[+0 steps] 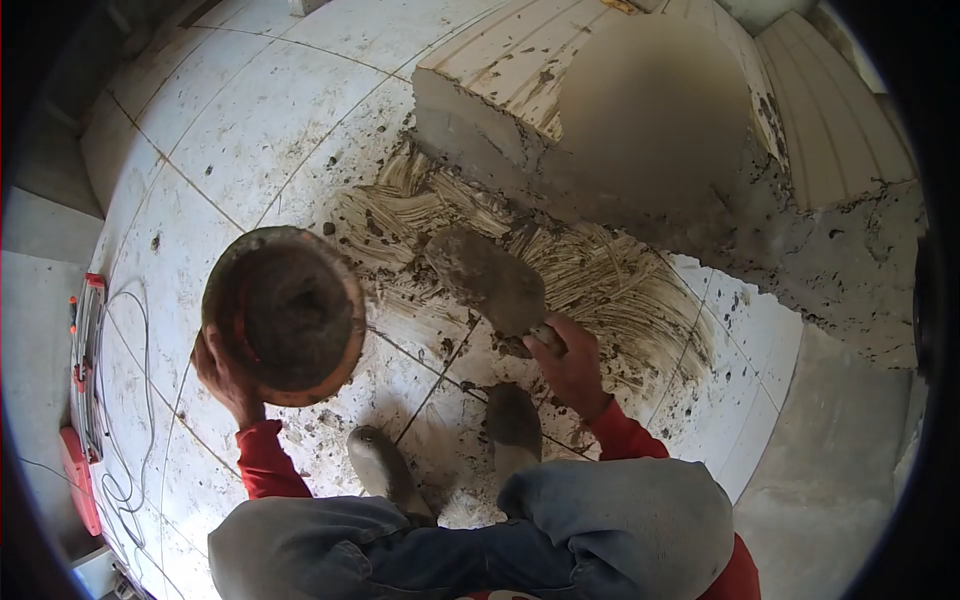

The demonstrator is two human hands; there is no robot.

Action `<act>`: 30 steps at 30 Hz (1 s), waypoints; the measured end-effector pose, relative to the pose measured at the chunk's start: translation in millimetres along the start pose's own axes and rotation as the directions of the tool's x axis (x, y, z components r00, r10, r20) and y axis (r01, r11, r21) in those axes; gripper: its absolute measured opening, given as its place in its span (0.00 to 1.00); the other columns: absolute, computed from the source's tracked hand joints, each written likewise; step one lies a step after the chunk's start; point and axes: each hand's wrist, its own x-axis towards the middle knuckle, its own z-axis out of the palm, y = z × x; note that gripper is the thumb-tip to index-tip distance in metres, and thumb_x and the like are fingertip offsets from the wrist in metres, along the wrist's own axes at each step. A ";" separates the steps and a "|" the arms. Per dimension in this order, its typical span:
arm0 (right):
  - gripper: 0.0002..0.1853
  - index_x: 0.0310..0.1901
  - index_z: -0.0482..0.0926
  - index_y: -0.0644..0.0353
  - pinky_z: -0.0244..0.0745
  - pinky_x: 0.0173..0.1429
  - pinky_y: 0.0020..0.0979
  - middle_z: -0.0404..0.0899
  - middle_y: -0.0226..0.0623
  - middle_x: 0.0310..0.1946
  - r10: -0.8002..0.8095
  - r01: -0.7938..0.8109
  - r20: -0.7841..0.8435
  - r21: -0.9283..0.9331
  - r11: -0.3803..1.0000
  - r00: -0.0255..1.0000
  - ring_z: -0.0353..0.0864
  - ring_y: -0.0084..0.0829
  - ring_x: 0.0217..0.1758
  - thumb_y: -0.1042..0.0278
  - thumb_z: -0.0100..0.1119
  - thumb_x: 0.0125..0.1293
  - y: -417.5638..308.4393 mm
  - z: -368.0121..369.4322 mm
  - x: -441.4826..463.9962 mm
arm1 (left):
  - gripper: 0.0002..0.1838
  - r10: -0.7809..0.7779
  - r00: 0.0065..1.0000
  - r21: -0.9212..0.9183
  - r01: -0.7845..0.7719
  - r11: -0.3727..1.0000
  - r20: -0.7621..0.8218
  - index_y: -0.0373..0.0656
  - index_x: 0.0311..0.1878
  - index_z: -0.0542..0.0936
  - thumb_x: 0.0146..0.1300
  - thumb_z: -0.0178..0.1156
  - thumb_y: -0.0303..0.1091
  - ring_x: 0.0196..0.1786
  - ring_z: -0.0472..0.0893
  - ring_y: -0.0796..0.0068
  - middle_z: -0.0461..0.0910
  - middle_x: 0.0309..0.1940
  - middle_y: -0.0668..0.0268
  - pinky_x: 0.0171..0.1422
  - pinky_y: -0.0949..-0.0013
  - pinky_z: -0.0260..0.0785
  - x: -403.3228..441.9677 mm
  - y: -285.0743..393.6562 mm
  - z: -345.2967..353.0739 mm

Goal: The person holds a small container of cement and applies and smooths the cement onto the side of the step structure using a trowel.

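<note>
The mud-caked trowel [488, 280] lies over the smeared floor in front of the person, its long axis running diagonally, with the handle end toward the lower right and the blade pointing forward and to the person's left; whether the blade touches the floor cannot be told. To its left is a round bowl [352, 345], its mouth facing up toward the head and dark grey material inside; its base is out of sight. Beneath both spreads a floor of large pale tiles [220, 130], dirty and strewn with dark crumbs, with combed, brownish streaks of mortar [620, 300] around and beyond the blade. Past these rises a rough grey step [475, 130] topped with pale, striped slabs [490, 60], part of it blurred. Along the left side lie a long red and silver tool [88, 350] and a loose grey cable [150, 390]. The left hand [228, 375] is curled around the near left side of the bowl, while the right hand [572, 365] closes around the trowel's handle, thumb forward. Both arms, in red sleeves [270, 460], reach forward on either side of two muddy boots [514, 415] and bent, jeans-clad knees [630, 510].
</note>
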 end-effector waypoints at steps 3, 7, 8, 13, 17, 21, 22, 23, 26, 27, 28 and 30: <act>0.15 0.50 0.83 0.64 0.73 0.35 0.34 0.79 0.37 0.31 0.125 -0.126 0.086 0.002 0.992 0.988 0.76 0.27 0.29 0.68 0.75 0.67 -10.3 -38.2 2.2 | 0.29 -0.223 0.965 -0.290 0.255 0.922 0.142 0.36 0.64 0.85 0.85 0.54 0.55 0.51 0.84 0.64 0.88 0.50 0.55 0.60 0.58 0.75 -4.5 -36.0 -8.4; 0.13 0.51 0.82 0.66 0.78 0.33 0.26 0.81 0.31 0.32 0.184 -0.262 0.266 0.299 0.918 0.946 0.78 0.18 0.29 0.64 0.65 0.76 12.0 -82.3 14.8 | 0.29 -0.207 0.973 -0.303 0.228 0.925 0.101 0.35 0.62 0.85 0.85 0.52 0.54 0.49 0.82 0.67 0.87 0.50 0.58 0.57 0.59 0.75 -16.9 -54.2 -11.2; 0.13 0.54 0.83 0.67 0.80 0.33 0.25 0.82 0.29 0.34 0.194 -0.295 0.314 0.319 0.901 0.929 0.81 0.17 0.30 0.64 0.63 0.78 27.5 -98.1 24.7 | 0.29 -0.190 0.978 -0.319 0.207 0.925 0.082 0.34 0.63 0.85 0.85 0.52 0.54 0.50 0.82 0.67 0.87 0.51 0.58 0.58 0.60 0.75 -14.0 -56.6 -7.8; 0.26 0.68 0.77 0.70 0.80 0.34 0.27 0.84 0.36 0.37 0.533 -0.568 0.197 0.243 0.786 0.823 0.82 0.22 0.30 0.57 0.64 0.81 26.2 -186.7 84.8 | 0.29 -0.148 0.974 -0.381 0.204 0.902 0.171 0.34 0.63 0.84 0.85 0.53 0.55 0.50 0.82 0.66 0.87 0.52 0.57 0.58 0.59 0.75 -4.6 -73.2 -8.1; 0.36 0.76 0.65 0.76 0.80 0.33 0.30 0.85 0.42 0.37 0.596 -0.668 0.302 0.352 0.655 0.744 0.82 0.27 0.28 0.57 0.65 0.81 20.3 -221.9 83.9 | 0.29 -0.190 0.977 -0.303 0.209 0.930 0.093 0.34 0.63 0.85 0.85 0.53 0.54 0.50 0.83 0.66 0.88 0.52 0.57 0.59 0.59 0.75 -12.6 -76.0 -10.6; 0.25 0.67 0.76 0.73 0.78 0.32 0.29 0.84 0.40 0.35 0.554 -0.615 0.268 0.327 0.717 0.788 0.81 0.26 0.27 0.59 0.62 0.81 -10.9 -242.9 66.5 | 0.30 -0.219 0.966 -0.341 0.252 0.906 0.134 0.34 0.64 0.85 0.84 0.54 0.56 0.51 0.83 0.65 0.88 0.53 0.57 0.60 0.60 0.75 -11.0 -72.2 -12.1; 0.23 0.65 0.78 0.72 0.77 0.32 0.29 0.84 0.40 0.35 0.539 -0.575 0.204 0.342 0.743 0.817 0.80 0.26 0.26 0.59 0.61 0.81 -15.3 -245.3 60.2 | 0.30 -0.221 0.965 -0.345 0.257 0.903 0.140 0.34 0.64 0.85 0.84 0.54 0.56 0.51 0.83 0.65 0.88 0.53 0.57 0.60 0.60 0.75 -10.6 -71.9 -11.4; 0.21 0.63 0.80 0.70 0.76 0.32 0.29 0.84 0.39 0.35 0.522 -0.533 0.136 0.355 0.768 0.842 0.79 0.25 0.26 0.59 0.60 0.82 -18.1 -247.9 53.3 | 0.30 -0.243 0.961 -0.346 0.275 0.897 0.133 0.35 0.65 0.85 0.84 0.54 0.56 0.52 0.83 0.65 0.88 0.54 0.57 0.61 0.60 0.74 -9.6 -72.3 -10.6; 0.20 0.62 0.80 0.68 0.74 0.32 0.28 0.83 0.38 0.34 0.486 -0.478 0.086 0.391 0.787 0.870 0.77 0.24 0.25 0.58 0.60 0.82 -18.1 -260.2 33.6 | 0.31 -0.247 0.961 -0.341 0.275 0.899 0.123 0.34 0.65 0.84 0.84 0.54 0.57 0.52 0.84 0.66 0.88 0.54 0.57 0.61 0.60 0.74 -10.6 -73.4 -8.9; 0.20 0.61 0.80 0.68 0.74 0.31 0.28 0.82 0.37 0.33 0.455 -0.442 0.059 0.381 0.812 0.888 0.77 0.24 0.26 0.57 0.60 0.82 -19.9 -261.7 28.8 | 0.31 -0.231 0.967 -0.333 0.254 0.908 0.107 0.34 0.65 0.84 0.84 0.54 0.57 0.52 0.84 0.66 0.88 0.54 0.57 0.62 0.61 0.74 -10.5 -72.2 -9.8; 0.20 0.61 0.80 0.68 0.74 0.31 0.28 0.82 0.37 0.33 0.454 -0.440 0.057 0.378 0.815 0.889 0.77 0.24 0.26 0.57 0.60 0.82 -19.7 -261.0 22.8 | 0.31 -0.235 0.967 -0.311 0.256 0.915 0.103 0.34 0.65 0.84 0.85 0.54 0.56 0.51 0.84 0.65 0.89 0.54 0.57 0.61 0.61 0.74 -10.7 -67.2 -10.3; 0.19 0.58 0.79 0.65 0.73 0.30 0.26 0.80 0.34 0.31 0.398 -0.376 0.003 0.331 0.865 0.917 0.76 0.21 0.26 0.55 0.60 0.83 -18.0 -260.3 9.5 | 0.31 -0.232 0.967 -0.348 0.253 0.903 0.102 0.34 0.65 0.84 0.85 0.54 0.56 0.51 0.84 0.65 0.89 0.53 0.57 0.61 0.61 0.75 -12.2 -67.0 -8.0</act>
